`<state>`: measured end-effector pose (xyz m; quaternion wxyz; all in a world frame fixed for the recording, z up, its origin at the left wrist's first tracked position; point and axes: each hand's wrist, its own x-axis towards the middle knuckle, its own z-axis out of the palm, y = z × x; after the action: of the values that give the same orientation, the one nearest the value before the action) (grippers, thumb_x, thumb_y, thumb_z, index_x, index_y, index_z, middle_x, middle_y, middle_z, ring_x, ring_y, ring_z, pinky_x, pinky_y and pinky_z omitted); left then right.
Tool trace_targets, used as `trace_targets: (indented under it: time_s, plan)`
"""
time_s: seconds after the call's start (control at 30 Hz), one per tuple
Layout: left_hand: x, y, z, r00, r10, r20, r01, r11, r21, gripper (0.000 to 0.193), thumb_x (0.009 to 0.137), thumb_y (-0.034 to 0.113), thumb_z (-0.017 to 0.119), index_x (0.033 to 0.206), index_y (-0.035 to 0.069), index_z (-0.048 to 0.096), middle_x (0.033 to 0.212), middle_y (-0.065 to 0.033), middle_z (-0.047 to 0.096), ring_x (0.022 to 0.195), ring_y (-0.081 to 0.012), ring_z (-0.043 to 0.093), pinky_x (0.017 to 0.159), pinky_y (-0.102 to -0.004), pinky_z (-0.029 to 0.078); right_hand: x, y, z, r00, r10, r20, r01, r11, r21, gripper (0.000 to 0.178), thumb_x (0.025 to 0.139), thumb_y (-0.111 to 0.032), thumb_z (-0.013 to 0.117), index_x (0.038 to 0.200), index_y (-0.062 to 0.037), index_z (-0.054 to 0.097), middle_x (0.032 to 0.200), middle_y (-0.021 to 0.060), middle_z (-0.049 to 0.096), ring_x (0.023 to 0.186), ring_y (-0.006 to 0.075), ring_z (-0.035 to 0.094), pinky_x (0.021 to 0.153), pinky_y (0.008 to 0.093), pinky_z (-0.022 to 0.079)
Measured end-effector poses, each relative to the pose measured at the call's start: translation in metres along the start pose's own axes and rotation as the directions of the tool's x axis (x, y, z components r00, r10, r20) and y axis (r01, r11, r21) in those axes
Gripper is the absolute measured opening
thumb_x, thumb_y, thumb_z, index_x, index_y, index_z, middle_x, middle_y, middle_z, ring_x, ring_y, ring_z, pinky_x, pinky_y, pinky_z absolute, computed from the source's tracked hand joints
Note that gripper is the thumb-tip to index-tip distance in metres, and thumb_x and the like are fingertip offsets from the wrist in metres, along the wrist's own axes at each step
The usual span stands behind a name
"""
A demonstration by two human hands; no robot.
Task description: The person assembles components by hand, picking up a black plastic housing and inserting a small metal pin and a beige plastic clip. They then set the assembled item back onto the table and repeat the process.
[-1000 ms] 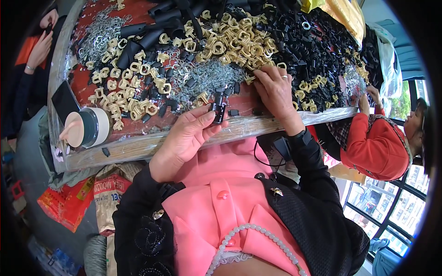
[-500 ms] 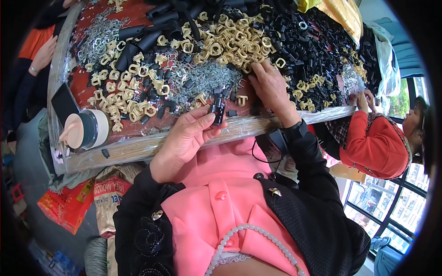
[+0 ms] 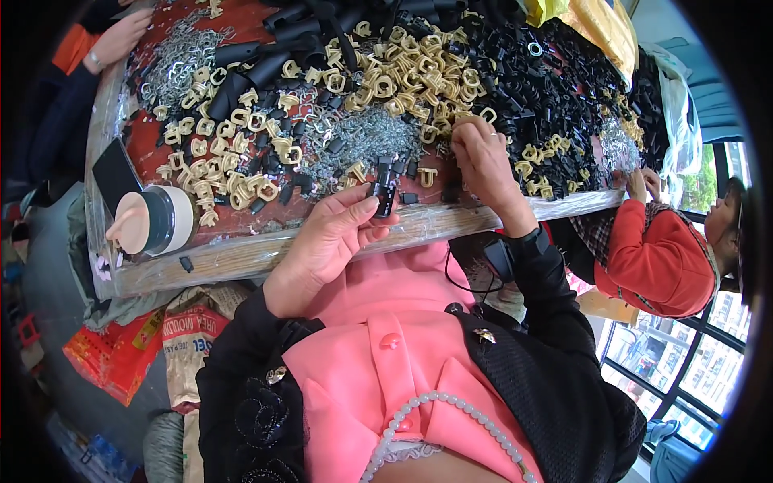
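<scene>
My left hand [image 3: 338,229] is closed near the table's front edge, pinching a small black plastic fitting [image 3: 385,190] upright between thumb and fingers. To its right, my right hand [image 3: 489,167] hovers by the near edge of a heap of beige plastic clips [image 3: 415,76], its fingers bent together. Whatever its fingertips hold, if anything, is hidden. A single beige clip [image 3: 427,176] lies between the two hands. Just beyond the left hand spreads a pile of small silvery metal pieces [image 3: 358,137], with dark plastic bits among them.
Black plastic parts [image 3: 547,97] cover the table's right side. At the left stand a lidded jar [image 3: 171,217] and a dark flat phone-like device [image 3: 119,179]. Another person's hand [image 3: 121,40] is at the far left edge; a person in red [image 3: 652,258] works at the right.
My right hand has drawn back slightly from the beige clips, its fingers curling in. The left hand keeps its hold on the black fitting. The other person's hand at far left moved farther away.
</scene>
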<state>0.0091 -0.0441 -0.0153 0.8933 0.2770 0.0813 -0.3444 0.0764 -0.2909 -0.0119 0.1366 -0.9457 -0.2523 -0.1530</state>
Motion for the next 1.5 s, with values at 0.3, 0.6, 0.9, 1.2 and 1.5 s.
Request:
trace_targets:
  time_s: [0.3,0.6,0.9,1.2,1.5]
  plan:
    - [0.001,0.0,-0.003,1.0,0.006,0.015,-0.006,1.0,0.0,0.025,0.082,0.016,0.055,0.103,0.001,0.053,0.097,-0.0095,0.059,0.085,-0.0174,0.058,0.072,-0.0265,0.048,0.0,-0.01,-0.021,0.817,0.452,0.359,-0.518,0.302,0.8,0.004,0.086,-0.008,0.046,0.085,-0.0049,0.049,0.082,0.0016,0.051,0.058,0.0111,0.042,0.052,0.0223,0.033]
    - [0.002,0.0,0.005,0.999,0.009,-0.035,-0.01,1.0,-0.017,0.025,0.081,0.011,0.056,0.104,0.001,0.054,0.094,-0.0064,0.06,0.081,-0.0146,0.059,0.069,-0.023,0.047,-0.005,-0.053,-0.018,0.737,0.224,0.638,-0.493,-0.467,0.734,0.009,0.086,-0.011,0.049,0.088,-0.0028,0.05,0.078,-0.0024,0.049,0.055,0.0047,0.035,0.054,0.0163,0.034]
    - [0.004,-0.002,0.002,1.0,0.028,-0.012,-0.028,0.999,-0.025,0.027,0.08,0.012,0.057,0.105,0.001,0.054,0.094,-0.0056,0.06,0.083,-0.0145,0.059,0.071,-0.0227,0.047,-0.003,-0.076,-0.013,0.892,0.184,0.412,-0.432,0.084,0.898,0.011,0.086,-0.015,0.05,0.088,-0.0039,0.048,0.099,0.0016,0.047,0.083,0.0079,0.045,0.073,0.0196,0.036]
    - [0.002,-0.005,0.002,0.991,0.131,0.039,-0.128,0.988,-0.086,0.029,0.08,0.013,0.058,0.105,0.001,0.052,0.098,-0.0078,0.058,0.091,-0.0158,0.056,0.079,-0.0252,0.045,-0.006,-0.089,-0.007,0.911,0.268,0.315,-0.372,0.198,0.907,0.011,0.088,-0.014,0.047,0.087,-0.0031,0.044,0.101,0.0035,0.044,0.084,0.0073,0.044,0.074,0.0207,0.037]
    - [0.003,-0.007,0.007,0.964,0.26,0.062,-0.253,0.962,-0.098,0.03,0.079,0.013,0.059,0.104,-0.001,0.052,0.1,-0.0091,0.058,0.096,-0.0167,0.054,0.088,-0.0282,0.041,-0.014,-0.089,0.006,0.93,0.292,0.222,-0.319,0.347,0.882,0.006,0.088,-0.008,0.044,0.088,-0.0022,0.041,0.097,0.0038,0.042,0.08,0.0076,0.042,0.075,0.0207,0.038]
